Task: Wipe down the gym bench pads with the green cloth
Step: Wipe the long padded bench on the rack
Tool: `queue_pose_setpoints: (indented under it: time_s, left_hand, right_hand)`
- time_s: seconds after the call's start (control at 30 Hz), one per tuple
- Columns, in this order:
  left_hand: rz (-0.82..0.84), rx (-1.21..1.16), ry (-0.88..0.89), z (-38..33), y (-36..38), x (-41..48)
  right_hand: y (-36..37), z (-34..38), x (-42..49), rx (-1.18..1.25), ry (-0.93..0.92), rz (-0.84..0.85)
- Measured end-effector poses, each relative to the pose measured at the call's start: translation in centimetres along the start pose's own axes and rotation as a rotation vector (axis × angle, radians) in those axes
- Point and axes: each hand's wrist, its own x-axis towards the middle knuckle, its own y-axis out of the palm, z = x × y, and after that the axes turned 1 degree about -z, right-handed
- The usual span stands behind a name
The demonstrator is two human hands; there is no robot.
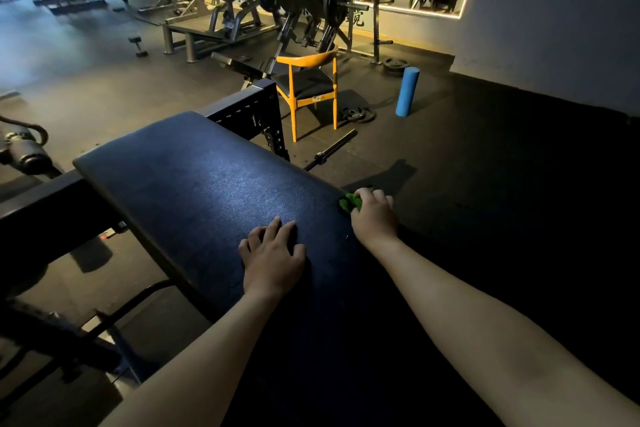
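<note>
A long dark padded bench pad (207, 184) runs from the lower middle up toward the left. My left hand (273, 256) rests flat on the near part of the pad, fingers spread. At the pad's right edge my right hand (374, 215) grips the bunched green cloth (350, 203), which is mostly hidden under the fingers and touches the pad's edge.
The bench's black steel frame (249, 111) rises at the far end. An orange chair (308, 87), a blue foam roller (408, 91), weight plates (356, 113) and a bar (332, 148) lie on the floor beyond. Weight machines (304, 0) line the back wall.
</note>
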Motion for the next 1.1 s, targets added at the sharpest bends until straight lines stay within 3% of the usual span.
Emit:
queue_pose_setpoints:
  time_s: [0.27,0.43,0.53,0.6,0.77,1.1]
  left_hand:
    - [-0.025,-0.080,0.009,0.7,-0.6,-0.4]
    - [-0.111,-0.425,0.041,2.2,-2.0,-1.7]
    - [-0.253,-0.175,0.065,4.5,-2.1,-3.0]
    - [-0.225,-0.041,-0.024,6.0,-2.1,-3.9]
    - [-0.137,0.022,-0.144,6.5,-1.6,-5.2]
    - [-0.144,0.047,-0.145,6.6,-1.6,-5.4]
  right_hand:
    - [3.3,6.0,-4.9,0.114,-0.202,0.061]
    - [2.2,6.0,-5.3,0.211,-0.354,0.171]
    - [1.4,4.8,-3.5,0.195,-0.322,0.015]
    - [1.2,4.2,-2.5,0.158,-0.203,-0.102]
    - [2.6,4.8,-3.3,0.057,-0.117,0.054]
    - [5.3,10.9,-9.1,0.235,-0.402,0.275]
